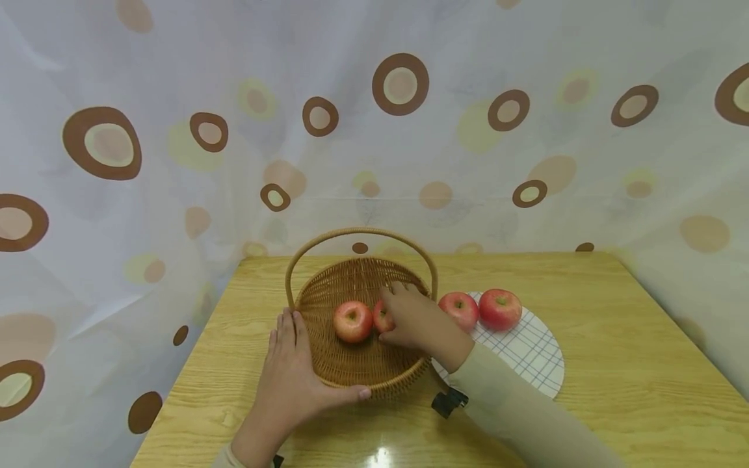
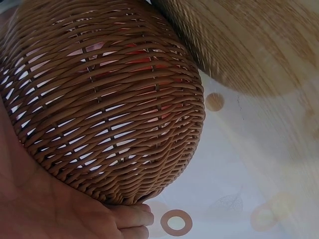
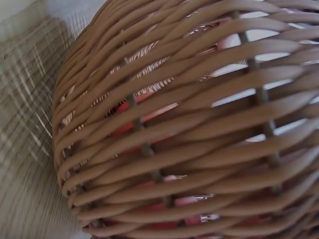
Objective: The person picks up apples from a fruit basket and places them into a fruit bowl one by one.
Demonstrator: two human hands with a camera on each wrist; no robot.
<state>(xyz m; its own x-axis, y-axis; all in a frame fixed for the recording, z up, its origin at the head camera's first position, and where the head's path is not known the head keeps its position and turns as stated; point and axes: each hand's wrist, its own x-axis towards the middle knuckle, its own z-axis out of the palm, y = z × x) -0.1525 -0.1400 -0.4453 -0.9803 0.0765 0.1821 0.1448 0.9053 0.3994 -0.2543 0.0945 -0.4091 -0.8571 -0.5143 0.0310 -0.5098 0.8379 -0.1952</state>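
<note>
A brown wicker basket (image 1: pixel 359 367) with a tall arched handle stands on the wooden table. My left hand (image 1: pixel 292 374) lies against its left side, fingers straight and thumb stretched along the front rim. In the left wrist view, the palm (image 2: pixel 55 214) touches the woven wall (image 2: pixel 109 99). My right hand (image 1: pixel 418 318) reaches over the right rim and grips a red apple (image 1: pixel 383 320) inside, partly hidden by the fingers. Beside it in the basket sits another red apple (image 1: pixel 353 322). The right wrist view shows mostly woven wall (image 3: pixel 189 119), with red glimpsed through the gaps.
Right of the basket lies a round white plate-like mat (image 1: pixel 529 348) with a blue grid. Two more apples, one nearer the basket (image 1: pixel 459 311) and one farther right (image 1: pixel 500 309), rest on it. A spotted curtain (image 1: pixel 351 149) hangs behind the table (image 1: pixel 614 364).
</note>
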